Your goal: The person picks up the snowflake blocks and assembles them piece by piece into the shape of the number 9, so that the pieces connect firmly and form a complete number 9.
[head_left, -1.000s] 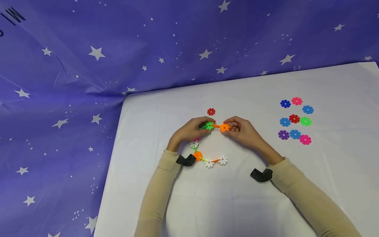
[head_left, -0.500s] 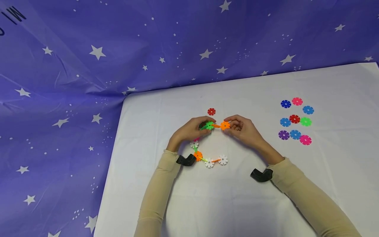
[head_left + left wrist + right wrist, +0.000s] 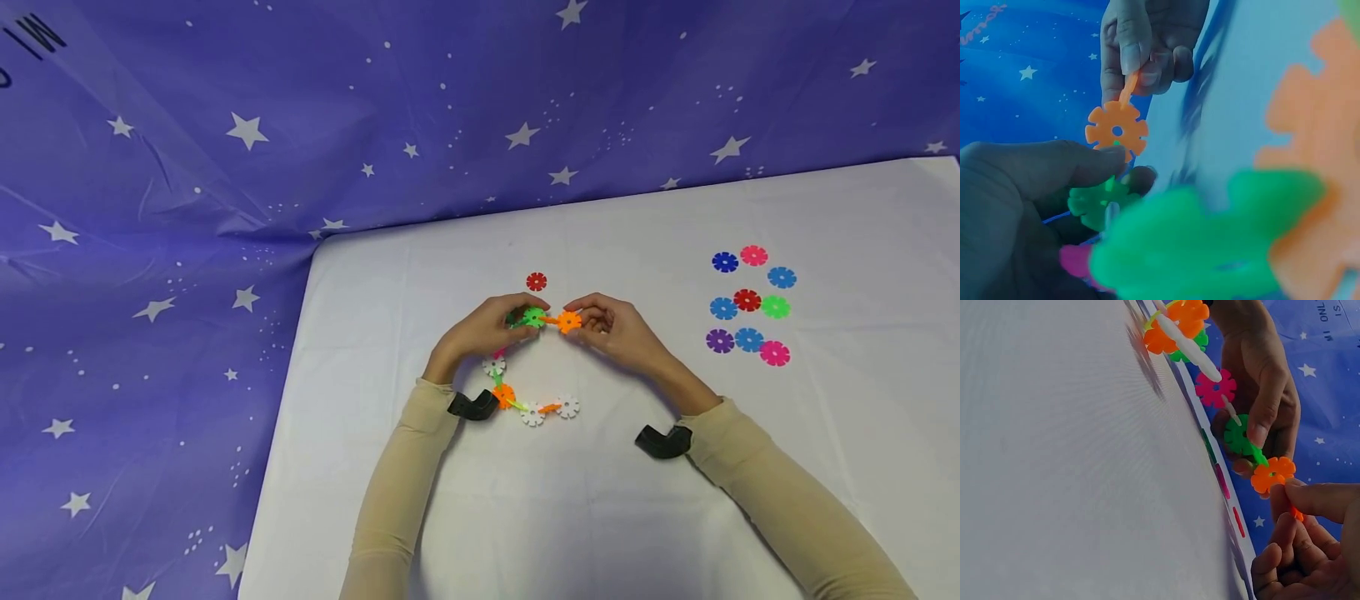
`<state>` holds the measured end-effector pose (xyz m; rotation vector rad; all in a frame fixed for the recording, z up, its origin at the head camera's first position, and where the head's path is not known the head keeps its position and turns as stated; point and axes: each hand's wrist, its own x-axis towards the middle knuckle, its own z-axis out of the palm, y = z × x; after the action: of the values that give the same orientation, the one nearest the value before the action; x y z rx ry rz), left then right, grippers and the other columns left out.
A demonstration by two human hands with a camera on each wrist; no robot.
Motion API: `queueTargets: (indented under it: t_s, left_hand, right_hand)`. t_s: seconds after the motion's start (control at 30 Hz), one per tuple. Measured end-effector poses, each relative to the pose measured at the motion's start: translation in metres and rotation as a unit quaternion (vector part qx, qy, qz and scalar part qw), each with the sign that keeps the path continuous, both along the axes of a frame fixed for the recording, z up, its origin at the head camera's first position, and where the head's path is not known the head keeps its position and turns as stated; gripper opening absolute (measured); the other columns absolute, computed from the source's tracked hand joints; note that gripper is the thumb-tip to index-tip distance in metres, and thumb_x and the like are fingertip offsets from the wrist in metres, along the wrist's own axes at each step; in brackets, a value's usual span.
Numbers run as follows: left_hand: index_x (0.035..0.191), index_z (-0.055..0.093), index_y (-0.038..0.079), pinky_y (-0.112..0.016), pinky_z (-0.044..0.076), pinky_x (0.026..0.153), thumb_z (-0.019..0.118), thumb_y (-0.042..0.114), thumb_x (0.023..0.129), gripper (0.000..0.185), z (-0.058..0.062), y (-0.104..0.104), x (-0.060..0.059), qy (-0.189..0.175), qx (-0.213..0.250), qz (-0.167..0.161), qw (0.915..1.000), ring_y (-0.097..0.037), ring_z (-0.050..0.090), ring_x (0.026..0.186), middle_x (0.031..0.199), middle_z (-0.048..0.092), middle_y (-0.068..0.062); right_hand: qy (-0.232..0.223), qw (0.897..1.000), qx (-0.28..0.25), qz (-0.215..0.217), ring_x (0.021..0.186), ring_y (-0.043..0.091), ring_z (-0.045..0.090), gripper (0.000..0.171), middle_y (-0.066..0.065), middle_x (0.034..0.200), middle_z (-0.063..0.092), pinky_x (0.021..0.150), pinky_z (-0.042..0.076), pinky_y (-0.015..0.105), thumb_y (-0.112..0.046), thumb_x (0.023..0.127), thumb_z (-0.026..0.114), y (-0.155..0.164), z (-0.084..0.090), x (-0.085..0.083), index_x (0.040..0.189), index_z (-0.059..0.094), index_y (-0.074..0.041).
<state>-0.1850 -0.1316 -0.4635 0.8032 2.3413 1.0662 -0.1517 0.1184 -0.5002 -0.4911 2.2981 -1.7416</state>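
A chain of slotted plastic flower discs runs between both hands and down toward the table. My left hand [image 3: 487, 327] pinches the chain at a bright green disc [image 3: 534, 317], thumb on the near side. Beside it an orange disc [image 3: 1117, 130] is slotted in, seen edge-on in the head view. My right hand [image 3: 611, 330] pinches the end orange disc [image 3: 569, 322] between thumb and fingertips, joined to that first orange one. Below the left hand, the chain continues with a white disc [image 3: 494, 365], an orange disc [image 3: 504, 396] and more white discs [image 3: 533, 414].
Behind the hands lies a loose red disc [image 3: 536, 282]. Several loose discs, among them a purple disc [image 3: 720, 341] and a light green disc [image 3: 776, 307], lie at the right on the white-covered table [image 3: 847, 417]. A purple star-patterned cloth [image 3: 450, 108] hangs behind.
Both hands keep their grips. The right hand and its orange disc shift slightly up, then back; the green disc and lower chain move very slightly to the right.
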Motion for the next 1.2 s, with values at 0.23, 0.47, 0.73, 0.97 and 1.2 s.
queueTargets:
  t_s: [0.23,0.47,0.73,0.97,1.2]
  left_hand:
    - [0.12,0.066,0.007,-0.026,0.046,0.076,0.064,0.025,0.096,0.03,-0.001,0.006,0.002,-0.037,0.028,0.053,0.9975,-0.016,0.054,0.087,0.105,0.065,-0.002]
    - [0.115,0.071,0.01,-0.025,0.046,0.064,0.07,0.03,0.091,0.031,-0.001,0.01,0.004,-0.067,0.035,0.109,0.9912,-0.016,0.055,0.074,0.094,0.069,-0.002]
    - [0.111,0.074,0.01,-0.024,0.045,0.062,0.074,0.03,0.088,0.03,-0.001,0.014,0.006,-0.041,0.031,0.133,0.9898,-0.016,0.059,0.076,0.094,0.072,0.0]
    - [0.11,0.074,0.011,-0.024,0.042,0.06,0.074,0.031,0.088,0.03,-0.004,0.021,0.007,-0.009,0.026,0.14,0.9897,-0.015,0.056,0.073,0.089,0.07,0.001]
    - [0.112,0.073,0.013,-0.024,0.044,0.063,0.072,0.034,0.089,0.031,0.0,0.015,0.006,-0.024,0.017,0.131,0.9909,-0.014,0.056,0.077,0.094,0.069,0.002]
  right_hand:
    - [0.004,1.0,-0.012,0.008,0.07,0.012,0.054,0.031,0.013,0.09,0.064,0.062,0.045,0.018,0.0,0.087,0.07,0.0,0.0,0.001,0.117,0.064,-0.003]
    - [0.011,1.0,-0.013,-0.008,0.07,0.013,0.053,0.028,0.012,0.088,0.064,0.061,0.044,0.019,-0.001,0.087,0.071,-0.001,-0.003,0.003,0.114,0.067,-0.004]
    - [0.025,0.999,-0.006,-0.038,0.073,0.013,0.059,0.026,0.011,0.094,0.07,0.066,0.048,0.017,-0.001,0.085,0.073,-0.005,-0.005,0.005,0.111,0.068,-0.003]
    - [0.036,0.997,-0.012,-0.063,0.071,0.012,0.058,0.025,0.017,0.097,0.073,0.065,0.046,0.015,-0.003,0.084,0.075,-0.008,-0.006,0.005,0.107,0.068,0.0]
    - [0.029,0.998,-0.041,-0.049,0.074,0.012,0.058,0.028,0.018,0.099,0.072,0.069,0.048,0.016,-0.003,0.085,0.075,-0.009,-0.006,0.005,0.111,0.067,0.0]
